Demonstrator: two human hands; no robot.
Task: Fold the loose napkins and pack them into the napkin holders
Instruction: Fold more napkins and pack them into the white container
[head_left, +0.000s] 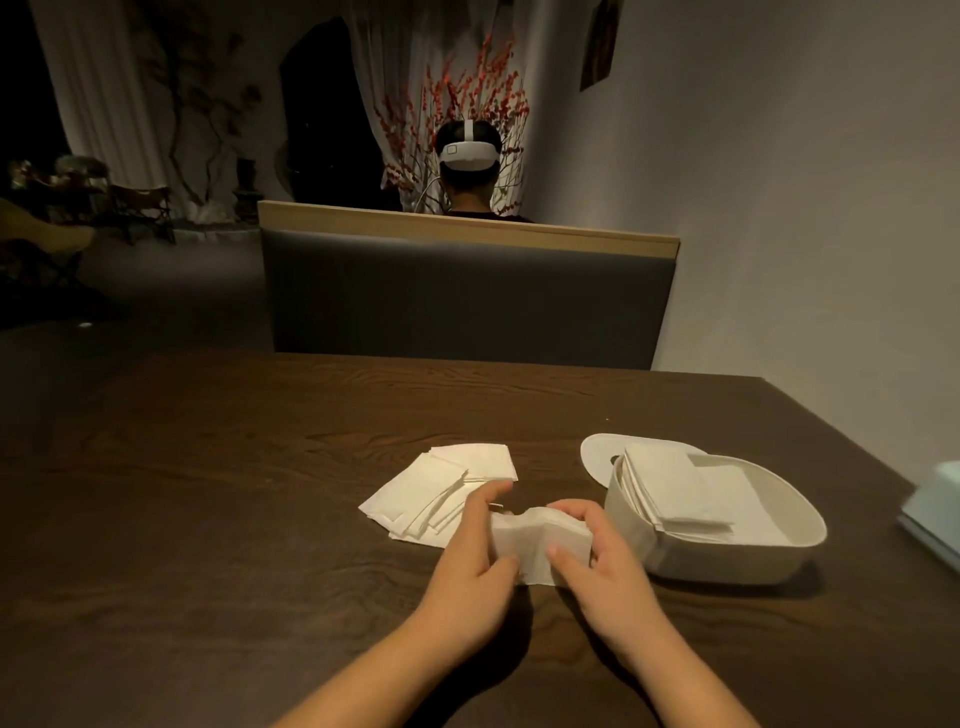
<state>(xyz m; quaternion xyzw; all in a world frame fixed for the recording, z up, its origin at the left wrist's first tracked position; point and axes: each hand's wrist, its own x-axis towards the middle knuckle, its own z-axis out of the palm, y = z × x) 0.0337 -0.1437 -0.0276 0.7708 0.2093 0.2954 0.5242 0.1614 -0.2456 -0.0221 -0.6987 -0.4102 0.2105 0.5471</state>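
Closest to us, both hands are on one napkin (540, 543) just above the dark wooden table (208, 493). The left hand (475, 558) pinches its left edge, thumb underneath and fingers curled over the top; the right hand (597, 561) grips the other side the same way. The sheet humps up between them, which looks like a fold being drawn together, edges meeting so the crease lands in the middle.

Just beyond the left hand lies the loose pile (441, 491), fanned out, within easy reach for the next pick. To the right, beside the right hand, sits the white napkin holder (727, 551), open, folded napkins (680, 493) leaning inside, its lid (600, 460) behind it.

Further back, a grey booth seat (467, 296) and a person wearing a headset (467, 156), facing away.
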